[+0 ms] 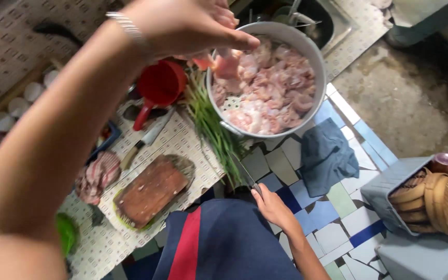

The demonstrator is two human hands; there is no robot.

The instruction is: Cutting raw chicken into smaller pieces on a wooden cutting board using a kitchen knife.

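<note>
Left hand: the left hand (193,23), a metal bracelet (130,28) on its wrist, hangs over the near-left rim of the round white metal colander (315,57), fingers pinched on a pale pink piece of raw chicken (227,65) just above the heap.
Right hand: the right hand (273,207) rests on the tiled counter edge below the colander, closed around the dark handle of a slim steel knife (246,173) whose blade points up toward the colander.
Colander: it is filled with raw chicken pieces and sits on the counter of broken blue, white and green tiles (338,228); its far rim lies next to the steel sink (327,21).
Left of colander: a bunch of green spring onions (211,124) lies along its left edge, the red plastic cup (159,85) beyond them.
Lower left of colander: a worn brown wooden chopping block (151,192) sits on a patterned mat, a second knife (149,137) above it, a striped rag (97,176) at its left.
Right of colander: a crumpled blue-grey cloth (327,155) lies just below its right rim; bare tiles lie open between cloth and right hand.
Far right: a grey plastic basket of woven round trays (431,199) stands past the counter edge, well apart.
</note>
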